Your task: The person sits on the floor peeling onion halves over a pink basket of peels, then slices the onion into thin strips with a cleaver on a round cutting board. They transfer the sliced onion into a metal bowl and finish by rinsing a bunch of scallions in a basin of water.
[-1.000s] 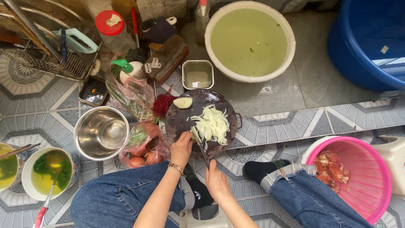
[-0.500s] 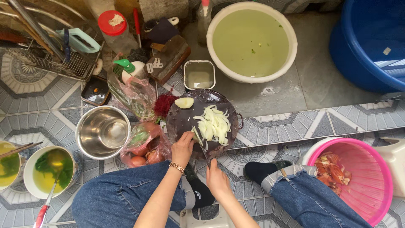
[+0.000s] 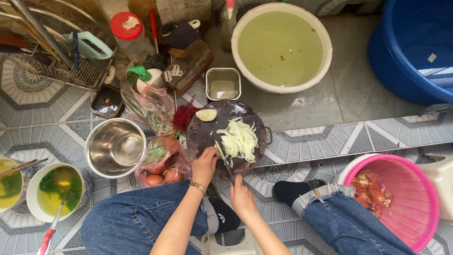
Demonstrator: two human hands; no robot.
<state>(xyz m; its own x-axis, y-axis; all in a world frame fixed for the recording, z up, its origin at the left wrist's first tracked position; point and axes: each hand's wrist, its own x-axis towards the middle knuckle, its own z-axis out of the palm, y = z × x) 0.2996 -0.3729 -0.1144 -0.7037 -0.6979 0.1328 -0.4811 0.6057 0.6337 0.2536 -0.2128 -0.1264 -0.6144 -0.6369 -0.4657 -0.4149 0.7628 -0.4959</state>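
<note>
The left hand (image 3: 205,165) pins an onion (image 3: 218,150) on the board (image 3: 203,134) — the right hand (image 3: 241,198) grips a knife (image 3: 228,171) (slices (image 3: 240,138) beside).

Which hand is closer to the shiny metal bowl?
Left. The left hand rests on the dark chopping board, nearer the metal bowl. The right hand sits farther away.

A round board (image 3: 203,137) lies on the tiled floor (image 3: 330,141) before the person's knees, with sliced onion (image 3: 239,138) on it and an onion half (image 3: 206,114) at its far edge. Left of the board sit bags of vegetables (image 3: 160,163), then a metal bowl (image 3: 114,147), then a bowl of soup (image 3: 54,191). Behind the board stand a small tin (image 3: 223,83) and a basin of water (image 3: 281,46). A basket (image 3: 394,200) sits to the right, a tub (image 3: 410,47) beyond it.
</note>
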